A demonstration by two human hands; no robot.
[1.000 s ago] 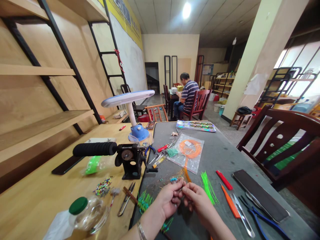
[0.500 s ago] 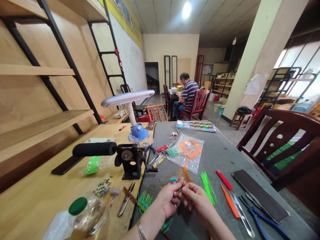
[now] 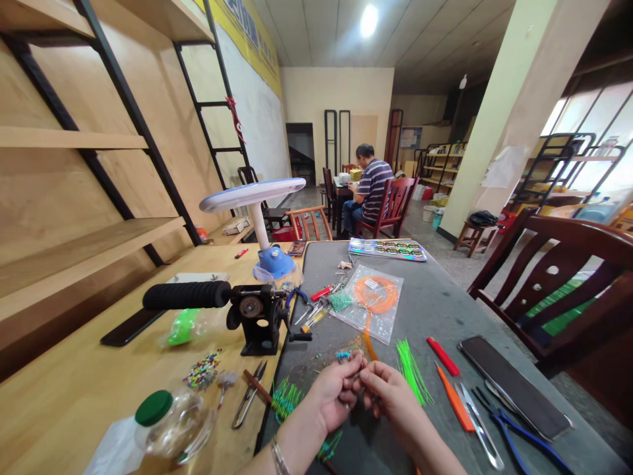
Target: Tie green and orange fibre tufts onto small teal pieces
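The left hand [image 3: 336, 389] clasps blue-tipped pieces [image 3: 343, 356], mostly hidden; the right hand [image 3: 383, 382] pinches, on what I cannot tell. The left forearm [image 3: 299, 422] partly covers green-blue strands [image 3: 285, 400].

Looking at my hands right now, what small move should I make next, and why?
Probably hold your left hand steady and ease your right hand slightly aside: their fingertips meet closely, hiding whatever lies between them, while the blue-tipped pieces sticking up by the left hand seem to be in its grip.
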